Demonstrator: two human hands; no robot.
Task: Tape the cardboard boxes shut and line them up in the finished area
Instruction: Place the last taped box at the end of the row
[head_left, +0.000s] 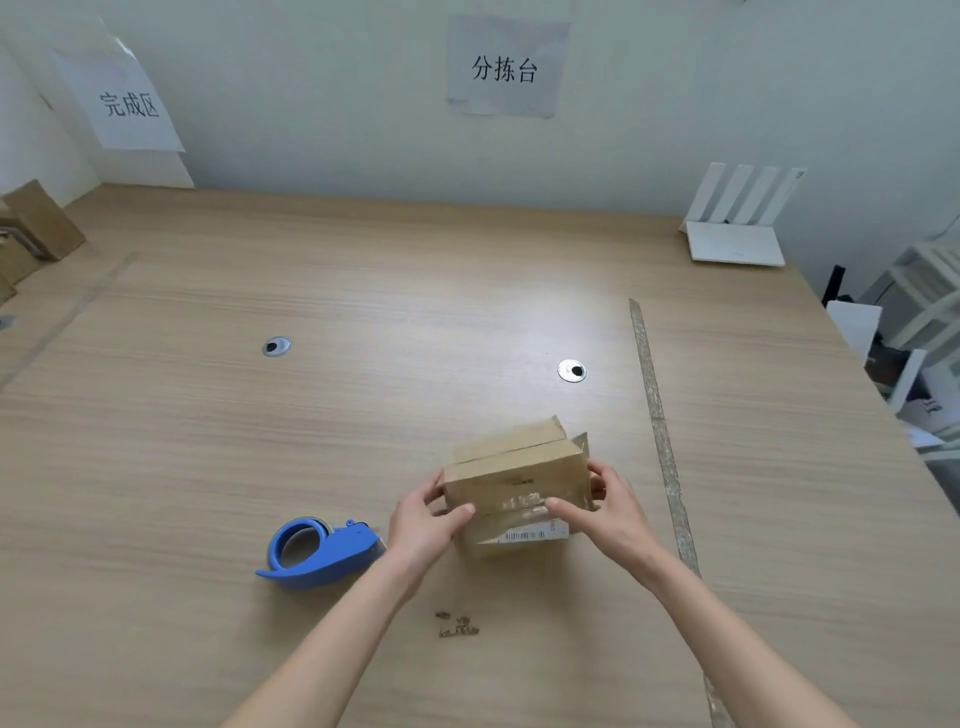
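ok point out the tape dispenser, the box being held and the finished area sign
tape dispenser (319, 553): head view, on its blue body
cardboard box (511, 475): head view, on its front face
finished area sign (127, 104): head view, on the printed characters

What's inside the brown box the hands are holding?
That can't be seen. The cardboard box has its top flaps folded down, with only a thin seam showing. The left hand and right hand grip its sides, hiding those too.

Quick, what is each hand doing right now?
Left hand: grips the left end of the cardboard box.
Right hand: grips the box's right end.
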